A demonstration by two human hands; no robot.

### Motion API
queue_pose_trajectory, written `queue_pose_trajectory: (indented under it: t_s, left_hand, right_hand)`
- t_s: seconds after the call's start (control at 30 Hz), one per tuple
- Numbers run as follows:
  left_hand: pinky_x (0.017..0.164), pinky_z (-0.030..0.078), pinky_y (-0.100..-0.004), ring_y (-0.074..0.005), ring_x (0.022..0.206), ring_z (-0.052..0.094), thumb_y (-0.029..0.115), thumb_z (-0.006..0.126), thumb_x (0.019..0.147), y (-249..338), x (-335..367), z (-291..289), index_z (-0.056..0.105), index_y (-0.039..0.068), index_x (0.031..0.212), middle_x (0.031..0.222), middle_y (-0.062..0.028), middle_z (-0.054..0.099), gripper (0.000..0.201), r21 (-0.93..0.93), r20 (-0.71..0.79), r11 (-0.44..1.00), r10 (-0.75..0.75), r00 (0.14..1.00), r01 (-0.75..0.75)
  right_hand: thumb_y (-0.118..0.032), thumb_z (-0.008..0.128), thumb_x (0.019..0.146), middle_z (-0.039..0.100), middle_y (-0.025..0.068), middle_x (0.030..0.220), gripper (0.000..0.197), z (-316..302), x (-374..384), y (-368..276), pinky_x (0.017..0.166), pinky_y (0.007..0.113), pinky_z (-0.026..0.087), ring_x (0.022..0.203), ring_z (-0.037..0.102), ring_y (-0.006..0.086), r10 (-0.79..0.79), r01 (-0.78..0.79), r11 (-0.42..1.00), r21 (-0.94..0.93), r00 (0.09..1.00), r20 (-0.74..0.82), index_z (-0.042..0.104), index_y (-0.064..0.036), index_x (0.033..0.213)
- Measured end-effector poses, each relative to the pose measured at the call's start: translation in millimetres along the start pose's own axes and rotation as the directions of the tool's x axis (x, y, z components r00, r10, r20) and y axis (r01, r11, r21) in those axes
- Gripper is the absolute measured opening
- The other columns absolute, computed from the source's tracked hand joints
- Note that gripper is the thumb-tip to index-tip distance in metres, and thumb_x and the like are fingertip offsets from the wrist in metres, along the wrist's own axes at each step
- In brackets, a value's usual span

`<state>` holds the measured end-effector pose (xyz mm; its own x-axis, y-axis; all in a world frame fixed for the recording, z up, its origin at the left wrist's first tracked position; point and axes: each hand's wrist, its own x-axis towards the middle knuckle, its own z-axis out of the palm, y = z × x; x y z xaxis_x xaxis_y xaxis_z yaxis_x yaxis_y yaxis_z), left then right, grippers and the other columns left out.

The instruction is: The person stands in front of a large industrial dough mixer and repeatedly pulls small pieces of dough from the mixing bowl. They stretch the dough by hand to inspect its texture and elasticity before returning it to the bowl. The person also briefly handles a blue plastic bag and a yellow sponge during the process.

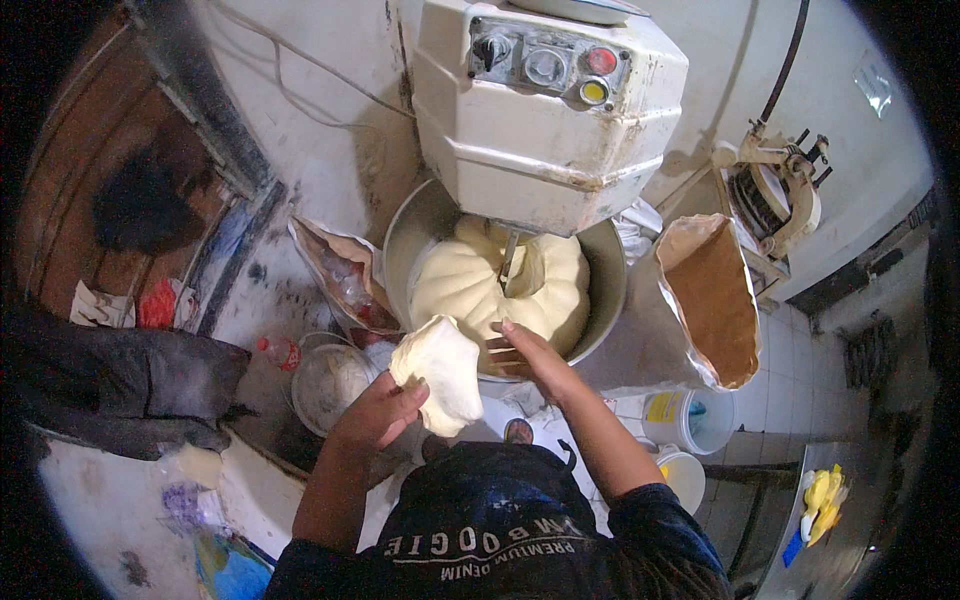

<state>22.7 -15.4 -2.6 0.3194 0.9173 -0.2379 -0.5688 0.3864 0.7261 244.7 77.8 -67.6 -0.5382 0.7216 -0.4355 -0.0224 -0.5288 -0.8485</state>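
My left hand (382, 410) grips a floppy, pale piece of dough (445, 372), thumb on its near face, in front of the mixing bowl. My right hand (530, 357) is at the bowl's near rim, its fingers stretched out and apart beside the big mass of dough (460, 280); whether the fingertips touch it I cannot tell. That smooth, cream-coloured mass fills much of the metal bowl (607, 290). Down into its middle reaches a metal rod (509, 255) from the white dough mixer (550, 140) above.
An open paper sack (705, 300) stands right of the bowl, another bag (345, 275) with plastic inside to its left. Buckets (700, 420) sit at lower right. A lidded bucket (330, 385) and a bottle (278, 352) are at left. Yellow cloth (822, 505) lies on the right-hand table.
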Motion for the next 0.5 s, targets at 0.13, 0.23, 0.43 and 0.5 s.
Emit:
queue_pose_trajectory:
  t_s: [0.13, 0.23, 0.43, 0.5]
  left_hand:
    - [0.09, 0.039, -0.032, -0.0162, 0.103, 0.05, 0.01, 0.051, 0.085, 5.1, 1.5, 11.7, 0.039, 0.0, 0.124, 0.115, -0.0078, 0.051, 0.042, 0.229, 0.004, 0.972, -0.045, 0.999, 0.043]
    - [0.089, 0.039, -0.0293, -0.0142, 0.1, 0.051, 0.009, 0.052, 0.085, 8.6, 5.1, 9.4, 0.042, 0.0, 0.122, 0.112, -0.0069, 0.054, 0.039, 0.428, 0.013, 0.904, -0.001, 1.0, -0.004]
    - [0.089, 0.039, -0.0279, -0.0142, 0.1, 0.051, 0.012, 0.052, 0.086, 2.0, 4.6, 5.0, 0.045, 0.0, 0.12, 0.11, -0.0064, 0.055, 0.036, 0.407, -0.109, 0.907, 0.168, 0.98, -0.11]
    - [0.088, 0.039, -0.028, -0.0142, 0.1, 0.051, 0.013, 0.052, 0.086, -2.3, 8.3, 7.0, 0.046, 0.0, 0.119, 0.109, -0.0064, 0.056, 0.035, 0.344, -0.178, 0.93, 0.203, 0.963, -0.132]
  right_hand:
    - [-0.054, 0.033, 0.088, 0.046, 0.0107, 0.123, 0.068, 39.1, -12.3, -8.0, 0.084, 0.034, 0.042, 0.105, 0.049, 0.0181, -0.1, -0.042, 0.914, 0.403, 0.94, 0.326, 0.028, -0.0026, 0.133]
    - [-0.036, 0.05, 0.087, 0.054, 0.0102, 0.114, 0.05, 40.3, -18.2, -3.0, 0.082, 0.031, 0.043, 0.097, 0.054, 0.0131, -0.136, 0.012, 0.916, 0.401, 0.949, 0.284, 0.043, -0.0002, 0.122]
    - [-0.021, 0.062, 0.082, 0.064, 0.0049, 0.086, 0.026, 49.5, -38.8, -52.3, 0.07, 0.023, 0.046, 0.077, 0.058, 0.0089, -0.243, 0.236, 0.96, 0.149, 0.969, 0.034, 0.062, 0.0003, 0.098]
    - [-0.018, 0.061, 0.083, 0.064, 0.0045, 0.084, 0.023, 53.8, -41.3, -56.4, 0.069, 0.024, 0.047, 0.075, 0.059, 0.0092, -0.291, 0.291, 0.956, 0.046, 0.957, 0.001, 0.062, 0.0002, 0.097]
